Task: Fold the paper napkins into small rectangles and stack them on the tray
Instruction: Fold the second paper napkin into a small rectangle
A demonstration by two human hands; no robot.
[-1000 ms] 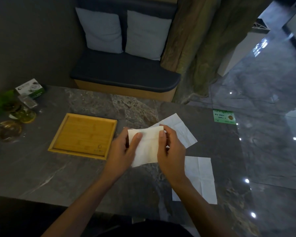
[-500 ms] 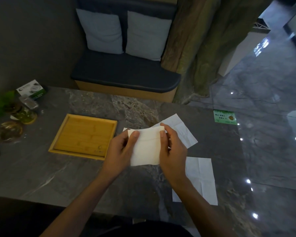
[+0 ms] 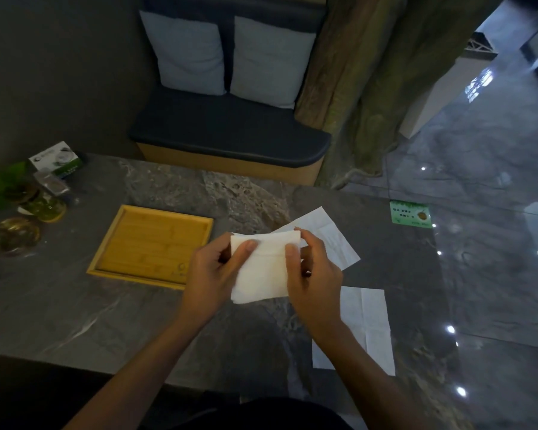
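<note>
A folded white paper napkin is held above the grey stone table, pinched on both sides. My left hand grips its left edge with the thumb on top. My right hand grips its right edge the same way. The wooden tray lies to the left of my hands with nothing on it. One unfolded napkin lies on the table behind my right hand, partly hidden. Another unfolded napkin lies flat to the right, under my right forearm.
Glass dishes, a small white and green box and a green plant stand at the table's left end. A green card lies at the far right edge. A dark bench with two cushions stands behind the table.
The napkin's far edge has come down a little, so the napkin looks shorter and squarer between my hands. Both hands stay at nearly the same spot.
</note>
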